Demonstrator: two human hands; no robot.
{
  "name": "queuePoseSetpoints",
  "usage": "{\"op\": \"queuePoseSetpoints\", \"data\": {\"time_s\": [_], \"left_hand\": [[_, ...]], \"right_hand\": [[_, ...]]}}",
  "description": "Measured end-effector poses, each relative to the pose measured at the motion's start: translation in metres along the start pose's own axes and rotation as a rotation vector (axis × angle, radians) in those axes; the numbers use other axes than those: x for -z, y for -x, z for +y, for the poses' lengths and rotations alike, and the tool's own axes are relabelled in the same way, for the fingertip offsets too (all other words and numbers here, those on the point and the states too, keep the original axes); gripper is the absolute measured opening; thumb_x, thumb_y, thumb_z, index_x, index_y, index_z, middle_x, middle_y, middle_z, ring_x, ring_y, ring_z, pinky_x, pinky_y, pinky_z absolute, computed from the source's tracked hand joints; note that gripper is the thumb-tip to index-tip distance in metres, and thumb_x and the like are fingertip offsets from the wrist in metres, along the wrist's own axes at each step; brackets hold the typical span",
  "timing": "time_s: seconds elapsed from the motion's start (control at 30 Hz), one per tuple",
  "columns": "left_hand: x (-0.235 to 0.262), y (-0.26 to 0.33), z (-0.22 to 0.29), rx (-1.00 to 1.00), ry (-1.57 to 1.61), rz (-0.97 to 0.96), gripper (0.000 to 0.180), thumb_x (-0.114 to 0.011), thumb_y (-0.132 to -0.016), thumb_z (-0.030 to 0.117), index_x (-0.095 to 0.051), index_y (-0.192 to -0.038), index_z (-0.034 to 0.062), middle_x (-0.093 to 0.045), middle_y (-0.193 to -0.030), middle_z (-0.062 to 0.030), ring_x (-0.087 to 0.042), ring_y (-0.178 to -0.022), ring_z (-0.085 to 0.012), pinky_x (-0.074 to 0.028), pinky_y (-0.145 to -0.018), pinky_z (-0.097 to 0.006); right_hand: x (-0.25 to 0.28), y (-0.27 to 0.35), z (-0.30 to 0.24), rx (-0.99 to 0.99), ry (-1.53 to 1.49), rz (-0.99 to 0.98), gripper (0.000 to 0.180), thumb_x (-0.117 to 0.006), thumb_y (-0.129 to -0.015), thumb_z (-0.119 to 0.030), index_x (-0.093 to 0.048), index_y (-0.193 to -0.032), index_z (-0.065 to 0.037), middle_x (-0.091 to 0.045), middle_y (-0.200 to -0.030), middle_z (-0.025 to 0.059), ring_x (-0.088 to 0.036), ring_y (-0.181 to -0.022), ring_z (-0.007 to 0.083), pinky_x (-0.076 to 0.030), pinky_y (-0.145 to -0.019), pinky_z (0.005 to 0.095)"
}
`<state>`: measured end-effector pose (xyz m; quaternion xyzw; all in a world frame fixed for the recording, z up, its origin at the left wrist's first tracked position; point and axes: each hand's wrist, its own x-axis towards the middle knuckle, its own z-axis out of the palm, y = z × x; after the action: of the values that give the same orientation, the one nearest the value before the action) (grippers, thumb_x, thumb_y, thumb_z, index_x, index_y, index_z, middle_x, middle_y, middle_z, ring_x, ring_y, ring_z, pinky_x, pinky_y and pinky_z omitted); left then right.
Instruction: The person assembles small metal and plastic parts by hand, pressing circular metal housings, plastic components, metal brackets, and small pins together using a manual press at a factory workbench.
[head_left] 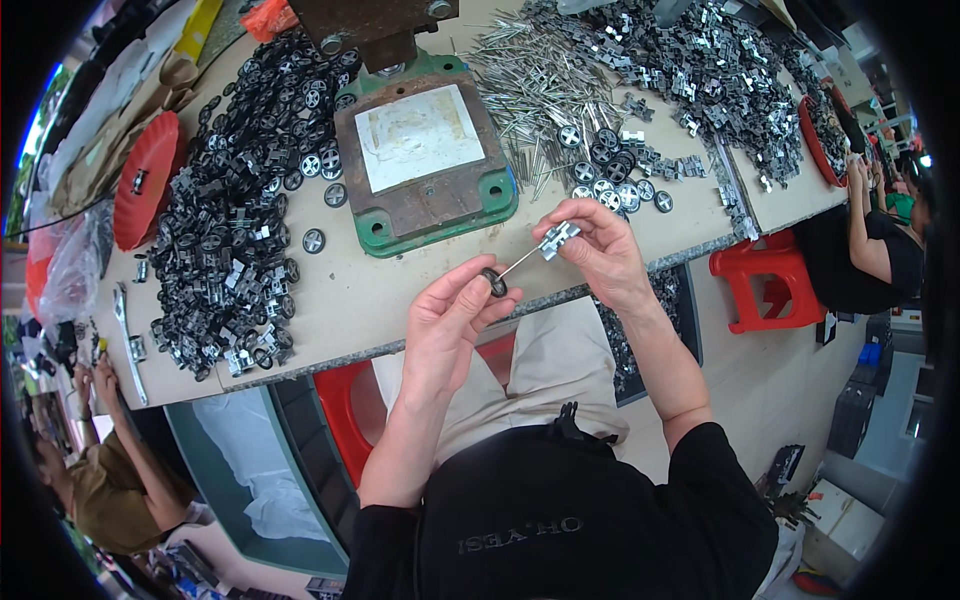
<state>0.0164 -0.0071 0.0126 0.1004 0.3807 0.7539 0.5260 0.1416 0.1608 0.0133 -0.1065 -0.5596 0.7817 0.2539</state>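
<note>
My left hand (455, 308) pinches a small black toy wheel (493, 282) between thumb and fingers, over the table's front edge. A thin metal axle pin (521, 262) runs from that wheel up to a small silver-grey bracket (558, 240). Thumb and fingers of my right hand (606, 252) grip this bracket. Whether the pin goes right through the bracket is hidden. Just beyond my hands stands a green press base (390, 238) with a worn white pad (419, 137) on its plate.
Left of the press lies a heap of black wheels and wheel pairs (215, 240). Beyond it are a red dish (148, 180) and a wrench (129, 340). Right are loose pins (540, 95), more wheels (605, 170) and a bracket heap (720, 85). Other people sit on both sides.
</note>
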Motion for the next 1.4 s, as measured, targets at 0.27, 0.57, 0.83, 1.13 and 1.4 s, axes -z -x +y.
{"op": "queuePoseSetpoints", "data": {"time_s": [0.27, 0.57, 0.83, 1.13, 1.4], "left_hand": [[-0.006, 0.002, 0.002, 0.067, 0.061, -0.027, 0.028, -0.054, -0.092, 0.009, -0.055, -0.118, -0.0024, -0.063, -0.106, -0.0132, -0.065, -0.093, -0.0275, -0.057, -0.080, -0.031], [-0.006, 0.004, 0.003, 0.128, 0.120, -0.070, 0.029, -0.054, -0.093, 0.010, -0.055, -0.118, -0.0046, -0.065, -0.100, -0.0129, -0.066, -0.093, -0.0285, -0.056, -0.082, -0.032], [-0.004, 0.004, 0.001, 0.130, 0.114, -0.055, 0.029, -0.054, -0.093, 0.011, -0.055, -0.117, -0.0051, -0.065, -0.099, -0.0129, -0.066, -0.092, -0.0284, -0.057, -0.081, -0.031], [0.000, 0.004, 0.002, 0.209, 0.123, -0.080, 0.030, -0.054, -0.093, 0.014, -0.056, -0.117, -0.0041, -0.066, -0.099, -0.0139, -0.067, -0.088, -0.0275, -0.058, -0.079, -0.030], [-0.004, 0.004, -0.004, 0.055, -0.002, 0.031, 0.028, -0.056, -0.092, 0.010, -0.057, -0.117, -0.0032, -0.064, -0.103, -0.0152, -0.066, -0.090, -0.0274, -0.057, -0.079, -0.031]], "right_hand": [[0.003, 0.001, 0.005, 0.079, -0.099, -0.016, 0.021, -0.058, -0.088, 0.000, -0.056, -0.109, 0.000, -0.062, -0.106, 0.0128, -0.060, -0.099, 0.0176, -0.048, -0.086, 0.0301], [0.006, -0.001, 0.007, 0.134, -0.265, -0.094, 0.022, -0.060, -0.086, 0.000, -0.057, -0.108, 0.000, -0.062, -0.104, 0.0138, -0.060, -0.099, 0.0195, -0.049, -0.085, 0.0310], [0.009, 0.002, 0.007, 0.145, -0.158, -0.100, 0.021, -0.060, -0.085, 0.003, -0.057, -0.105, 0.001, -0.062, -0.103, 0.0147, -0.061, -0.100, 0.0209, -0.050, -0.086, 0.0313], [0.015, -0.003, -0.007, 0.222, 0.039, -0.216, 0.018, -0.058, -0.086, 0.002, -0.062, -0.104, 0.002, -0.061, -0.104, 0.0155, -0.059, -0.100, 0.0207, -0.048, -0.085, 0.0315], [0.007, -0.005, -0.030, 0.238, 0.555, -0.200, 0.031, -0.058, -0.084, 0.002, -0.062, -0.115, -0.001, -0.051, -0.120, 0.0130, -0.053, -0.106, 0.0188, -0.046, -0.085, 0.0305]]}}
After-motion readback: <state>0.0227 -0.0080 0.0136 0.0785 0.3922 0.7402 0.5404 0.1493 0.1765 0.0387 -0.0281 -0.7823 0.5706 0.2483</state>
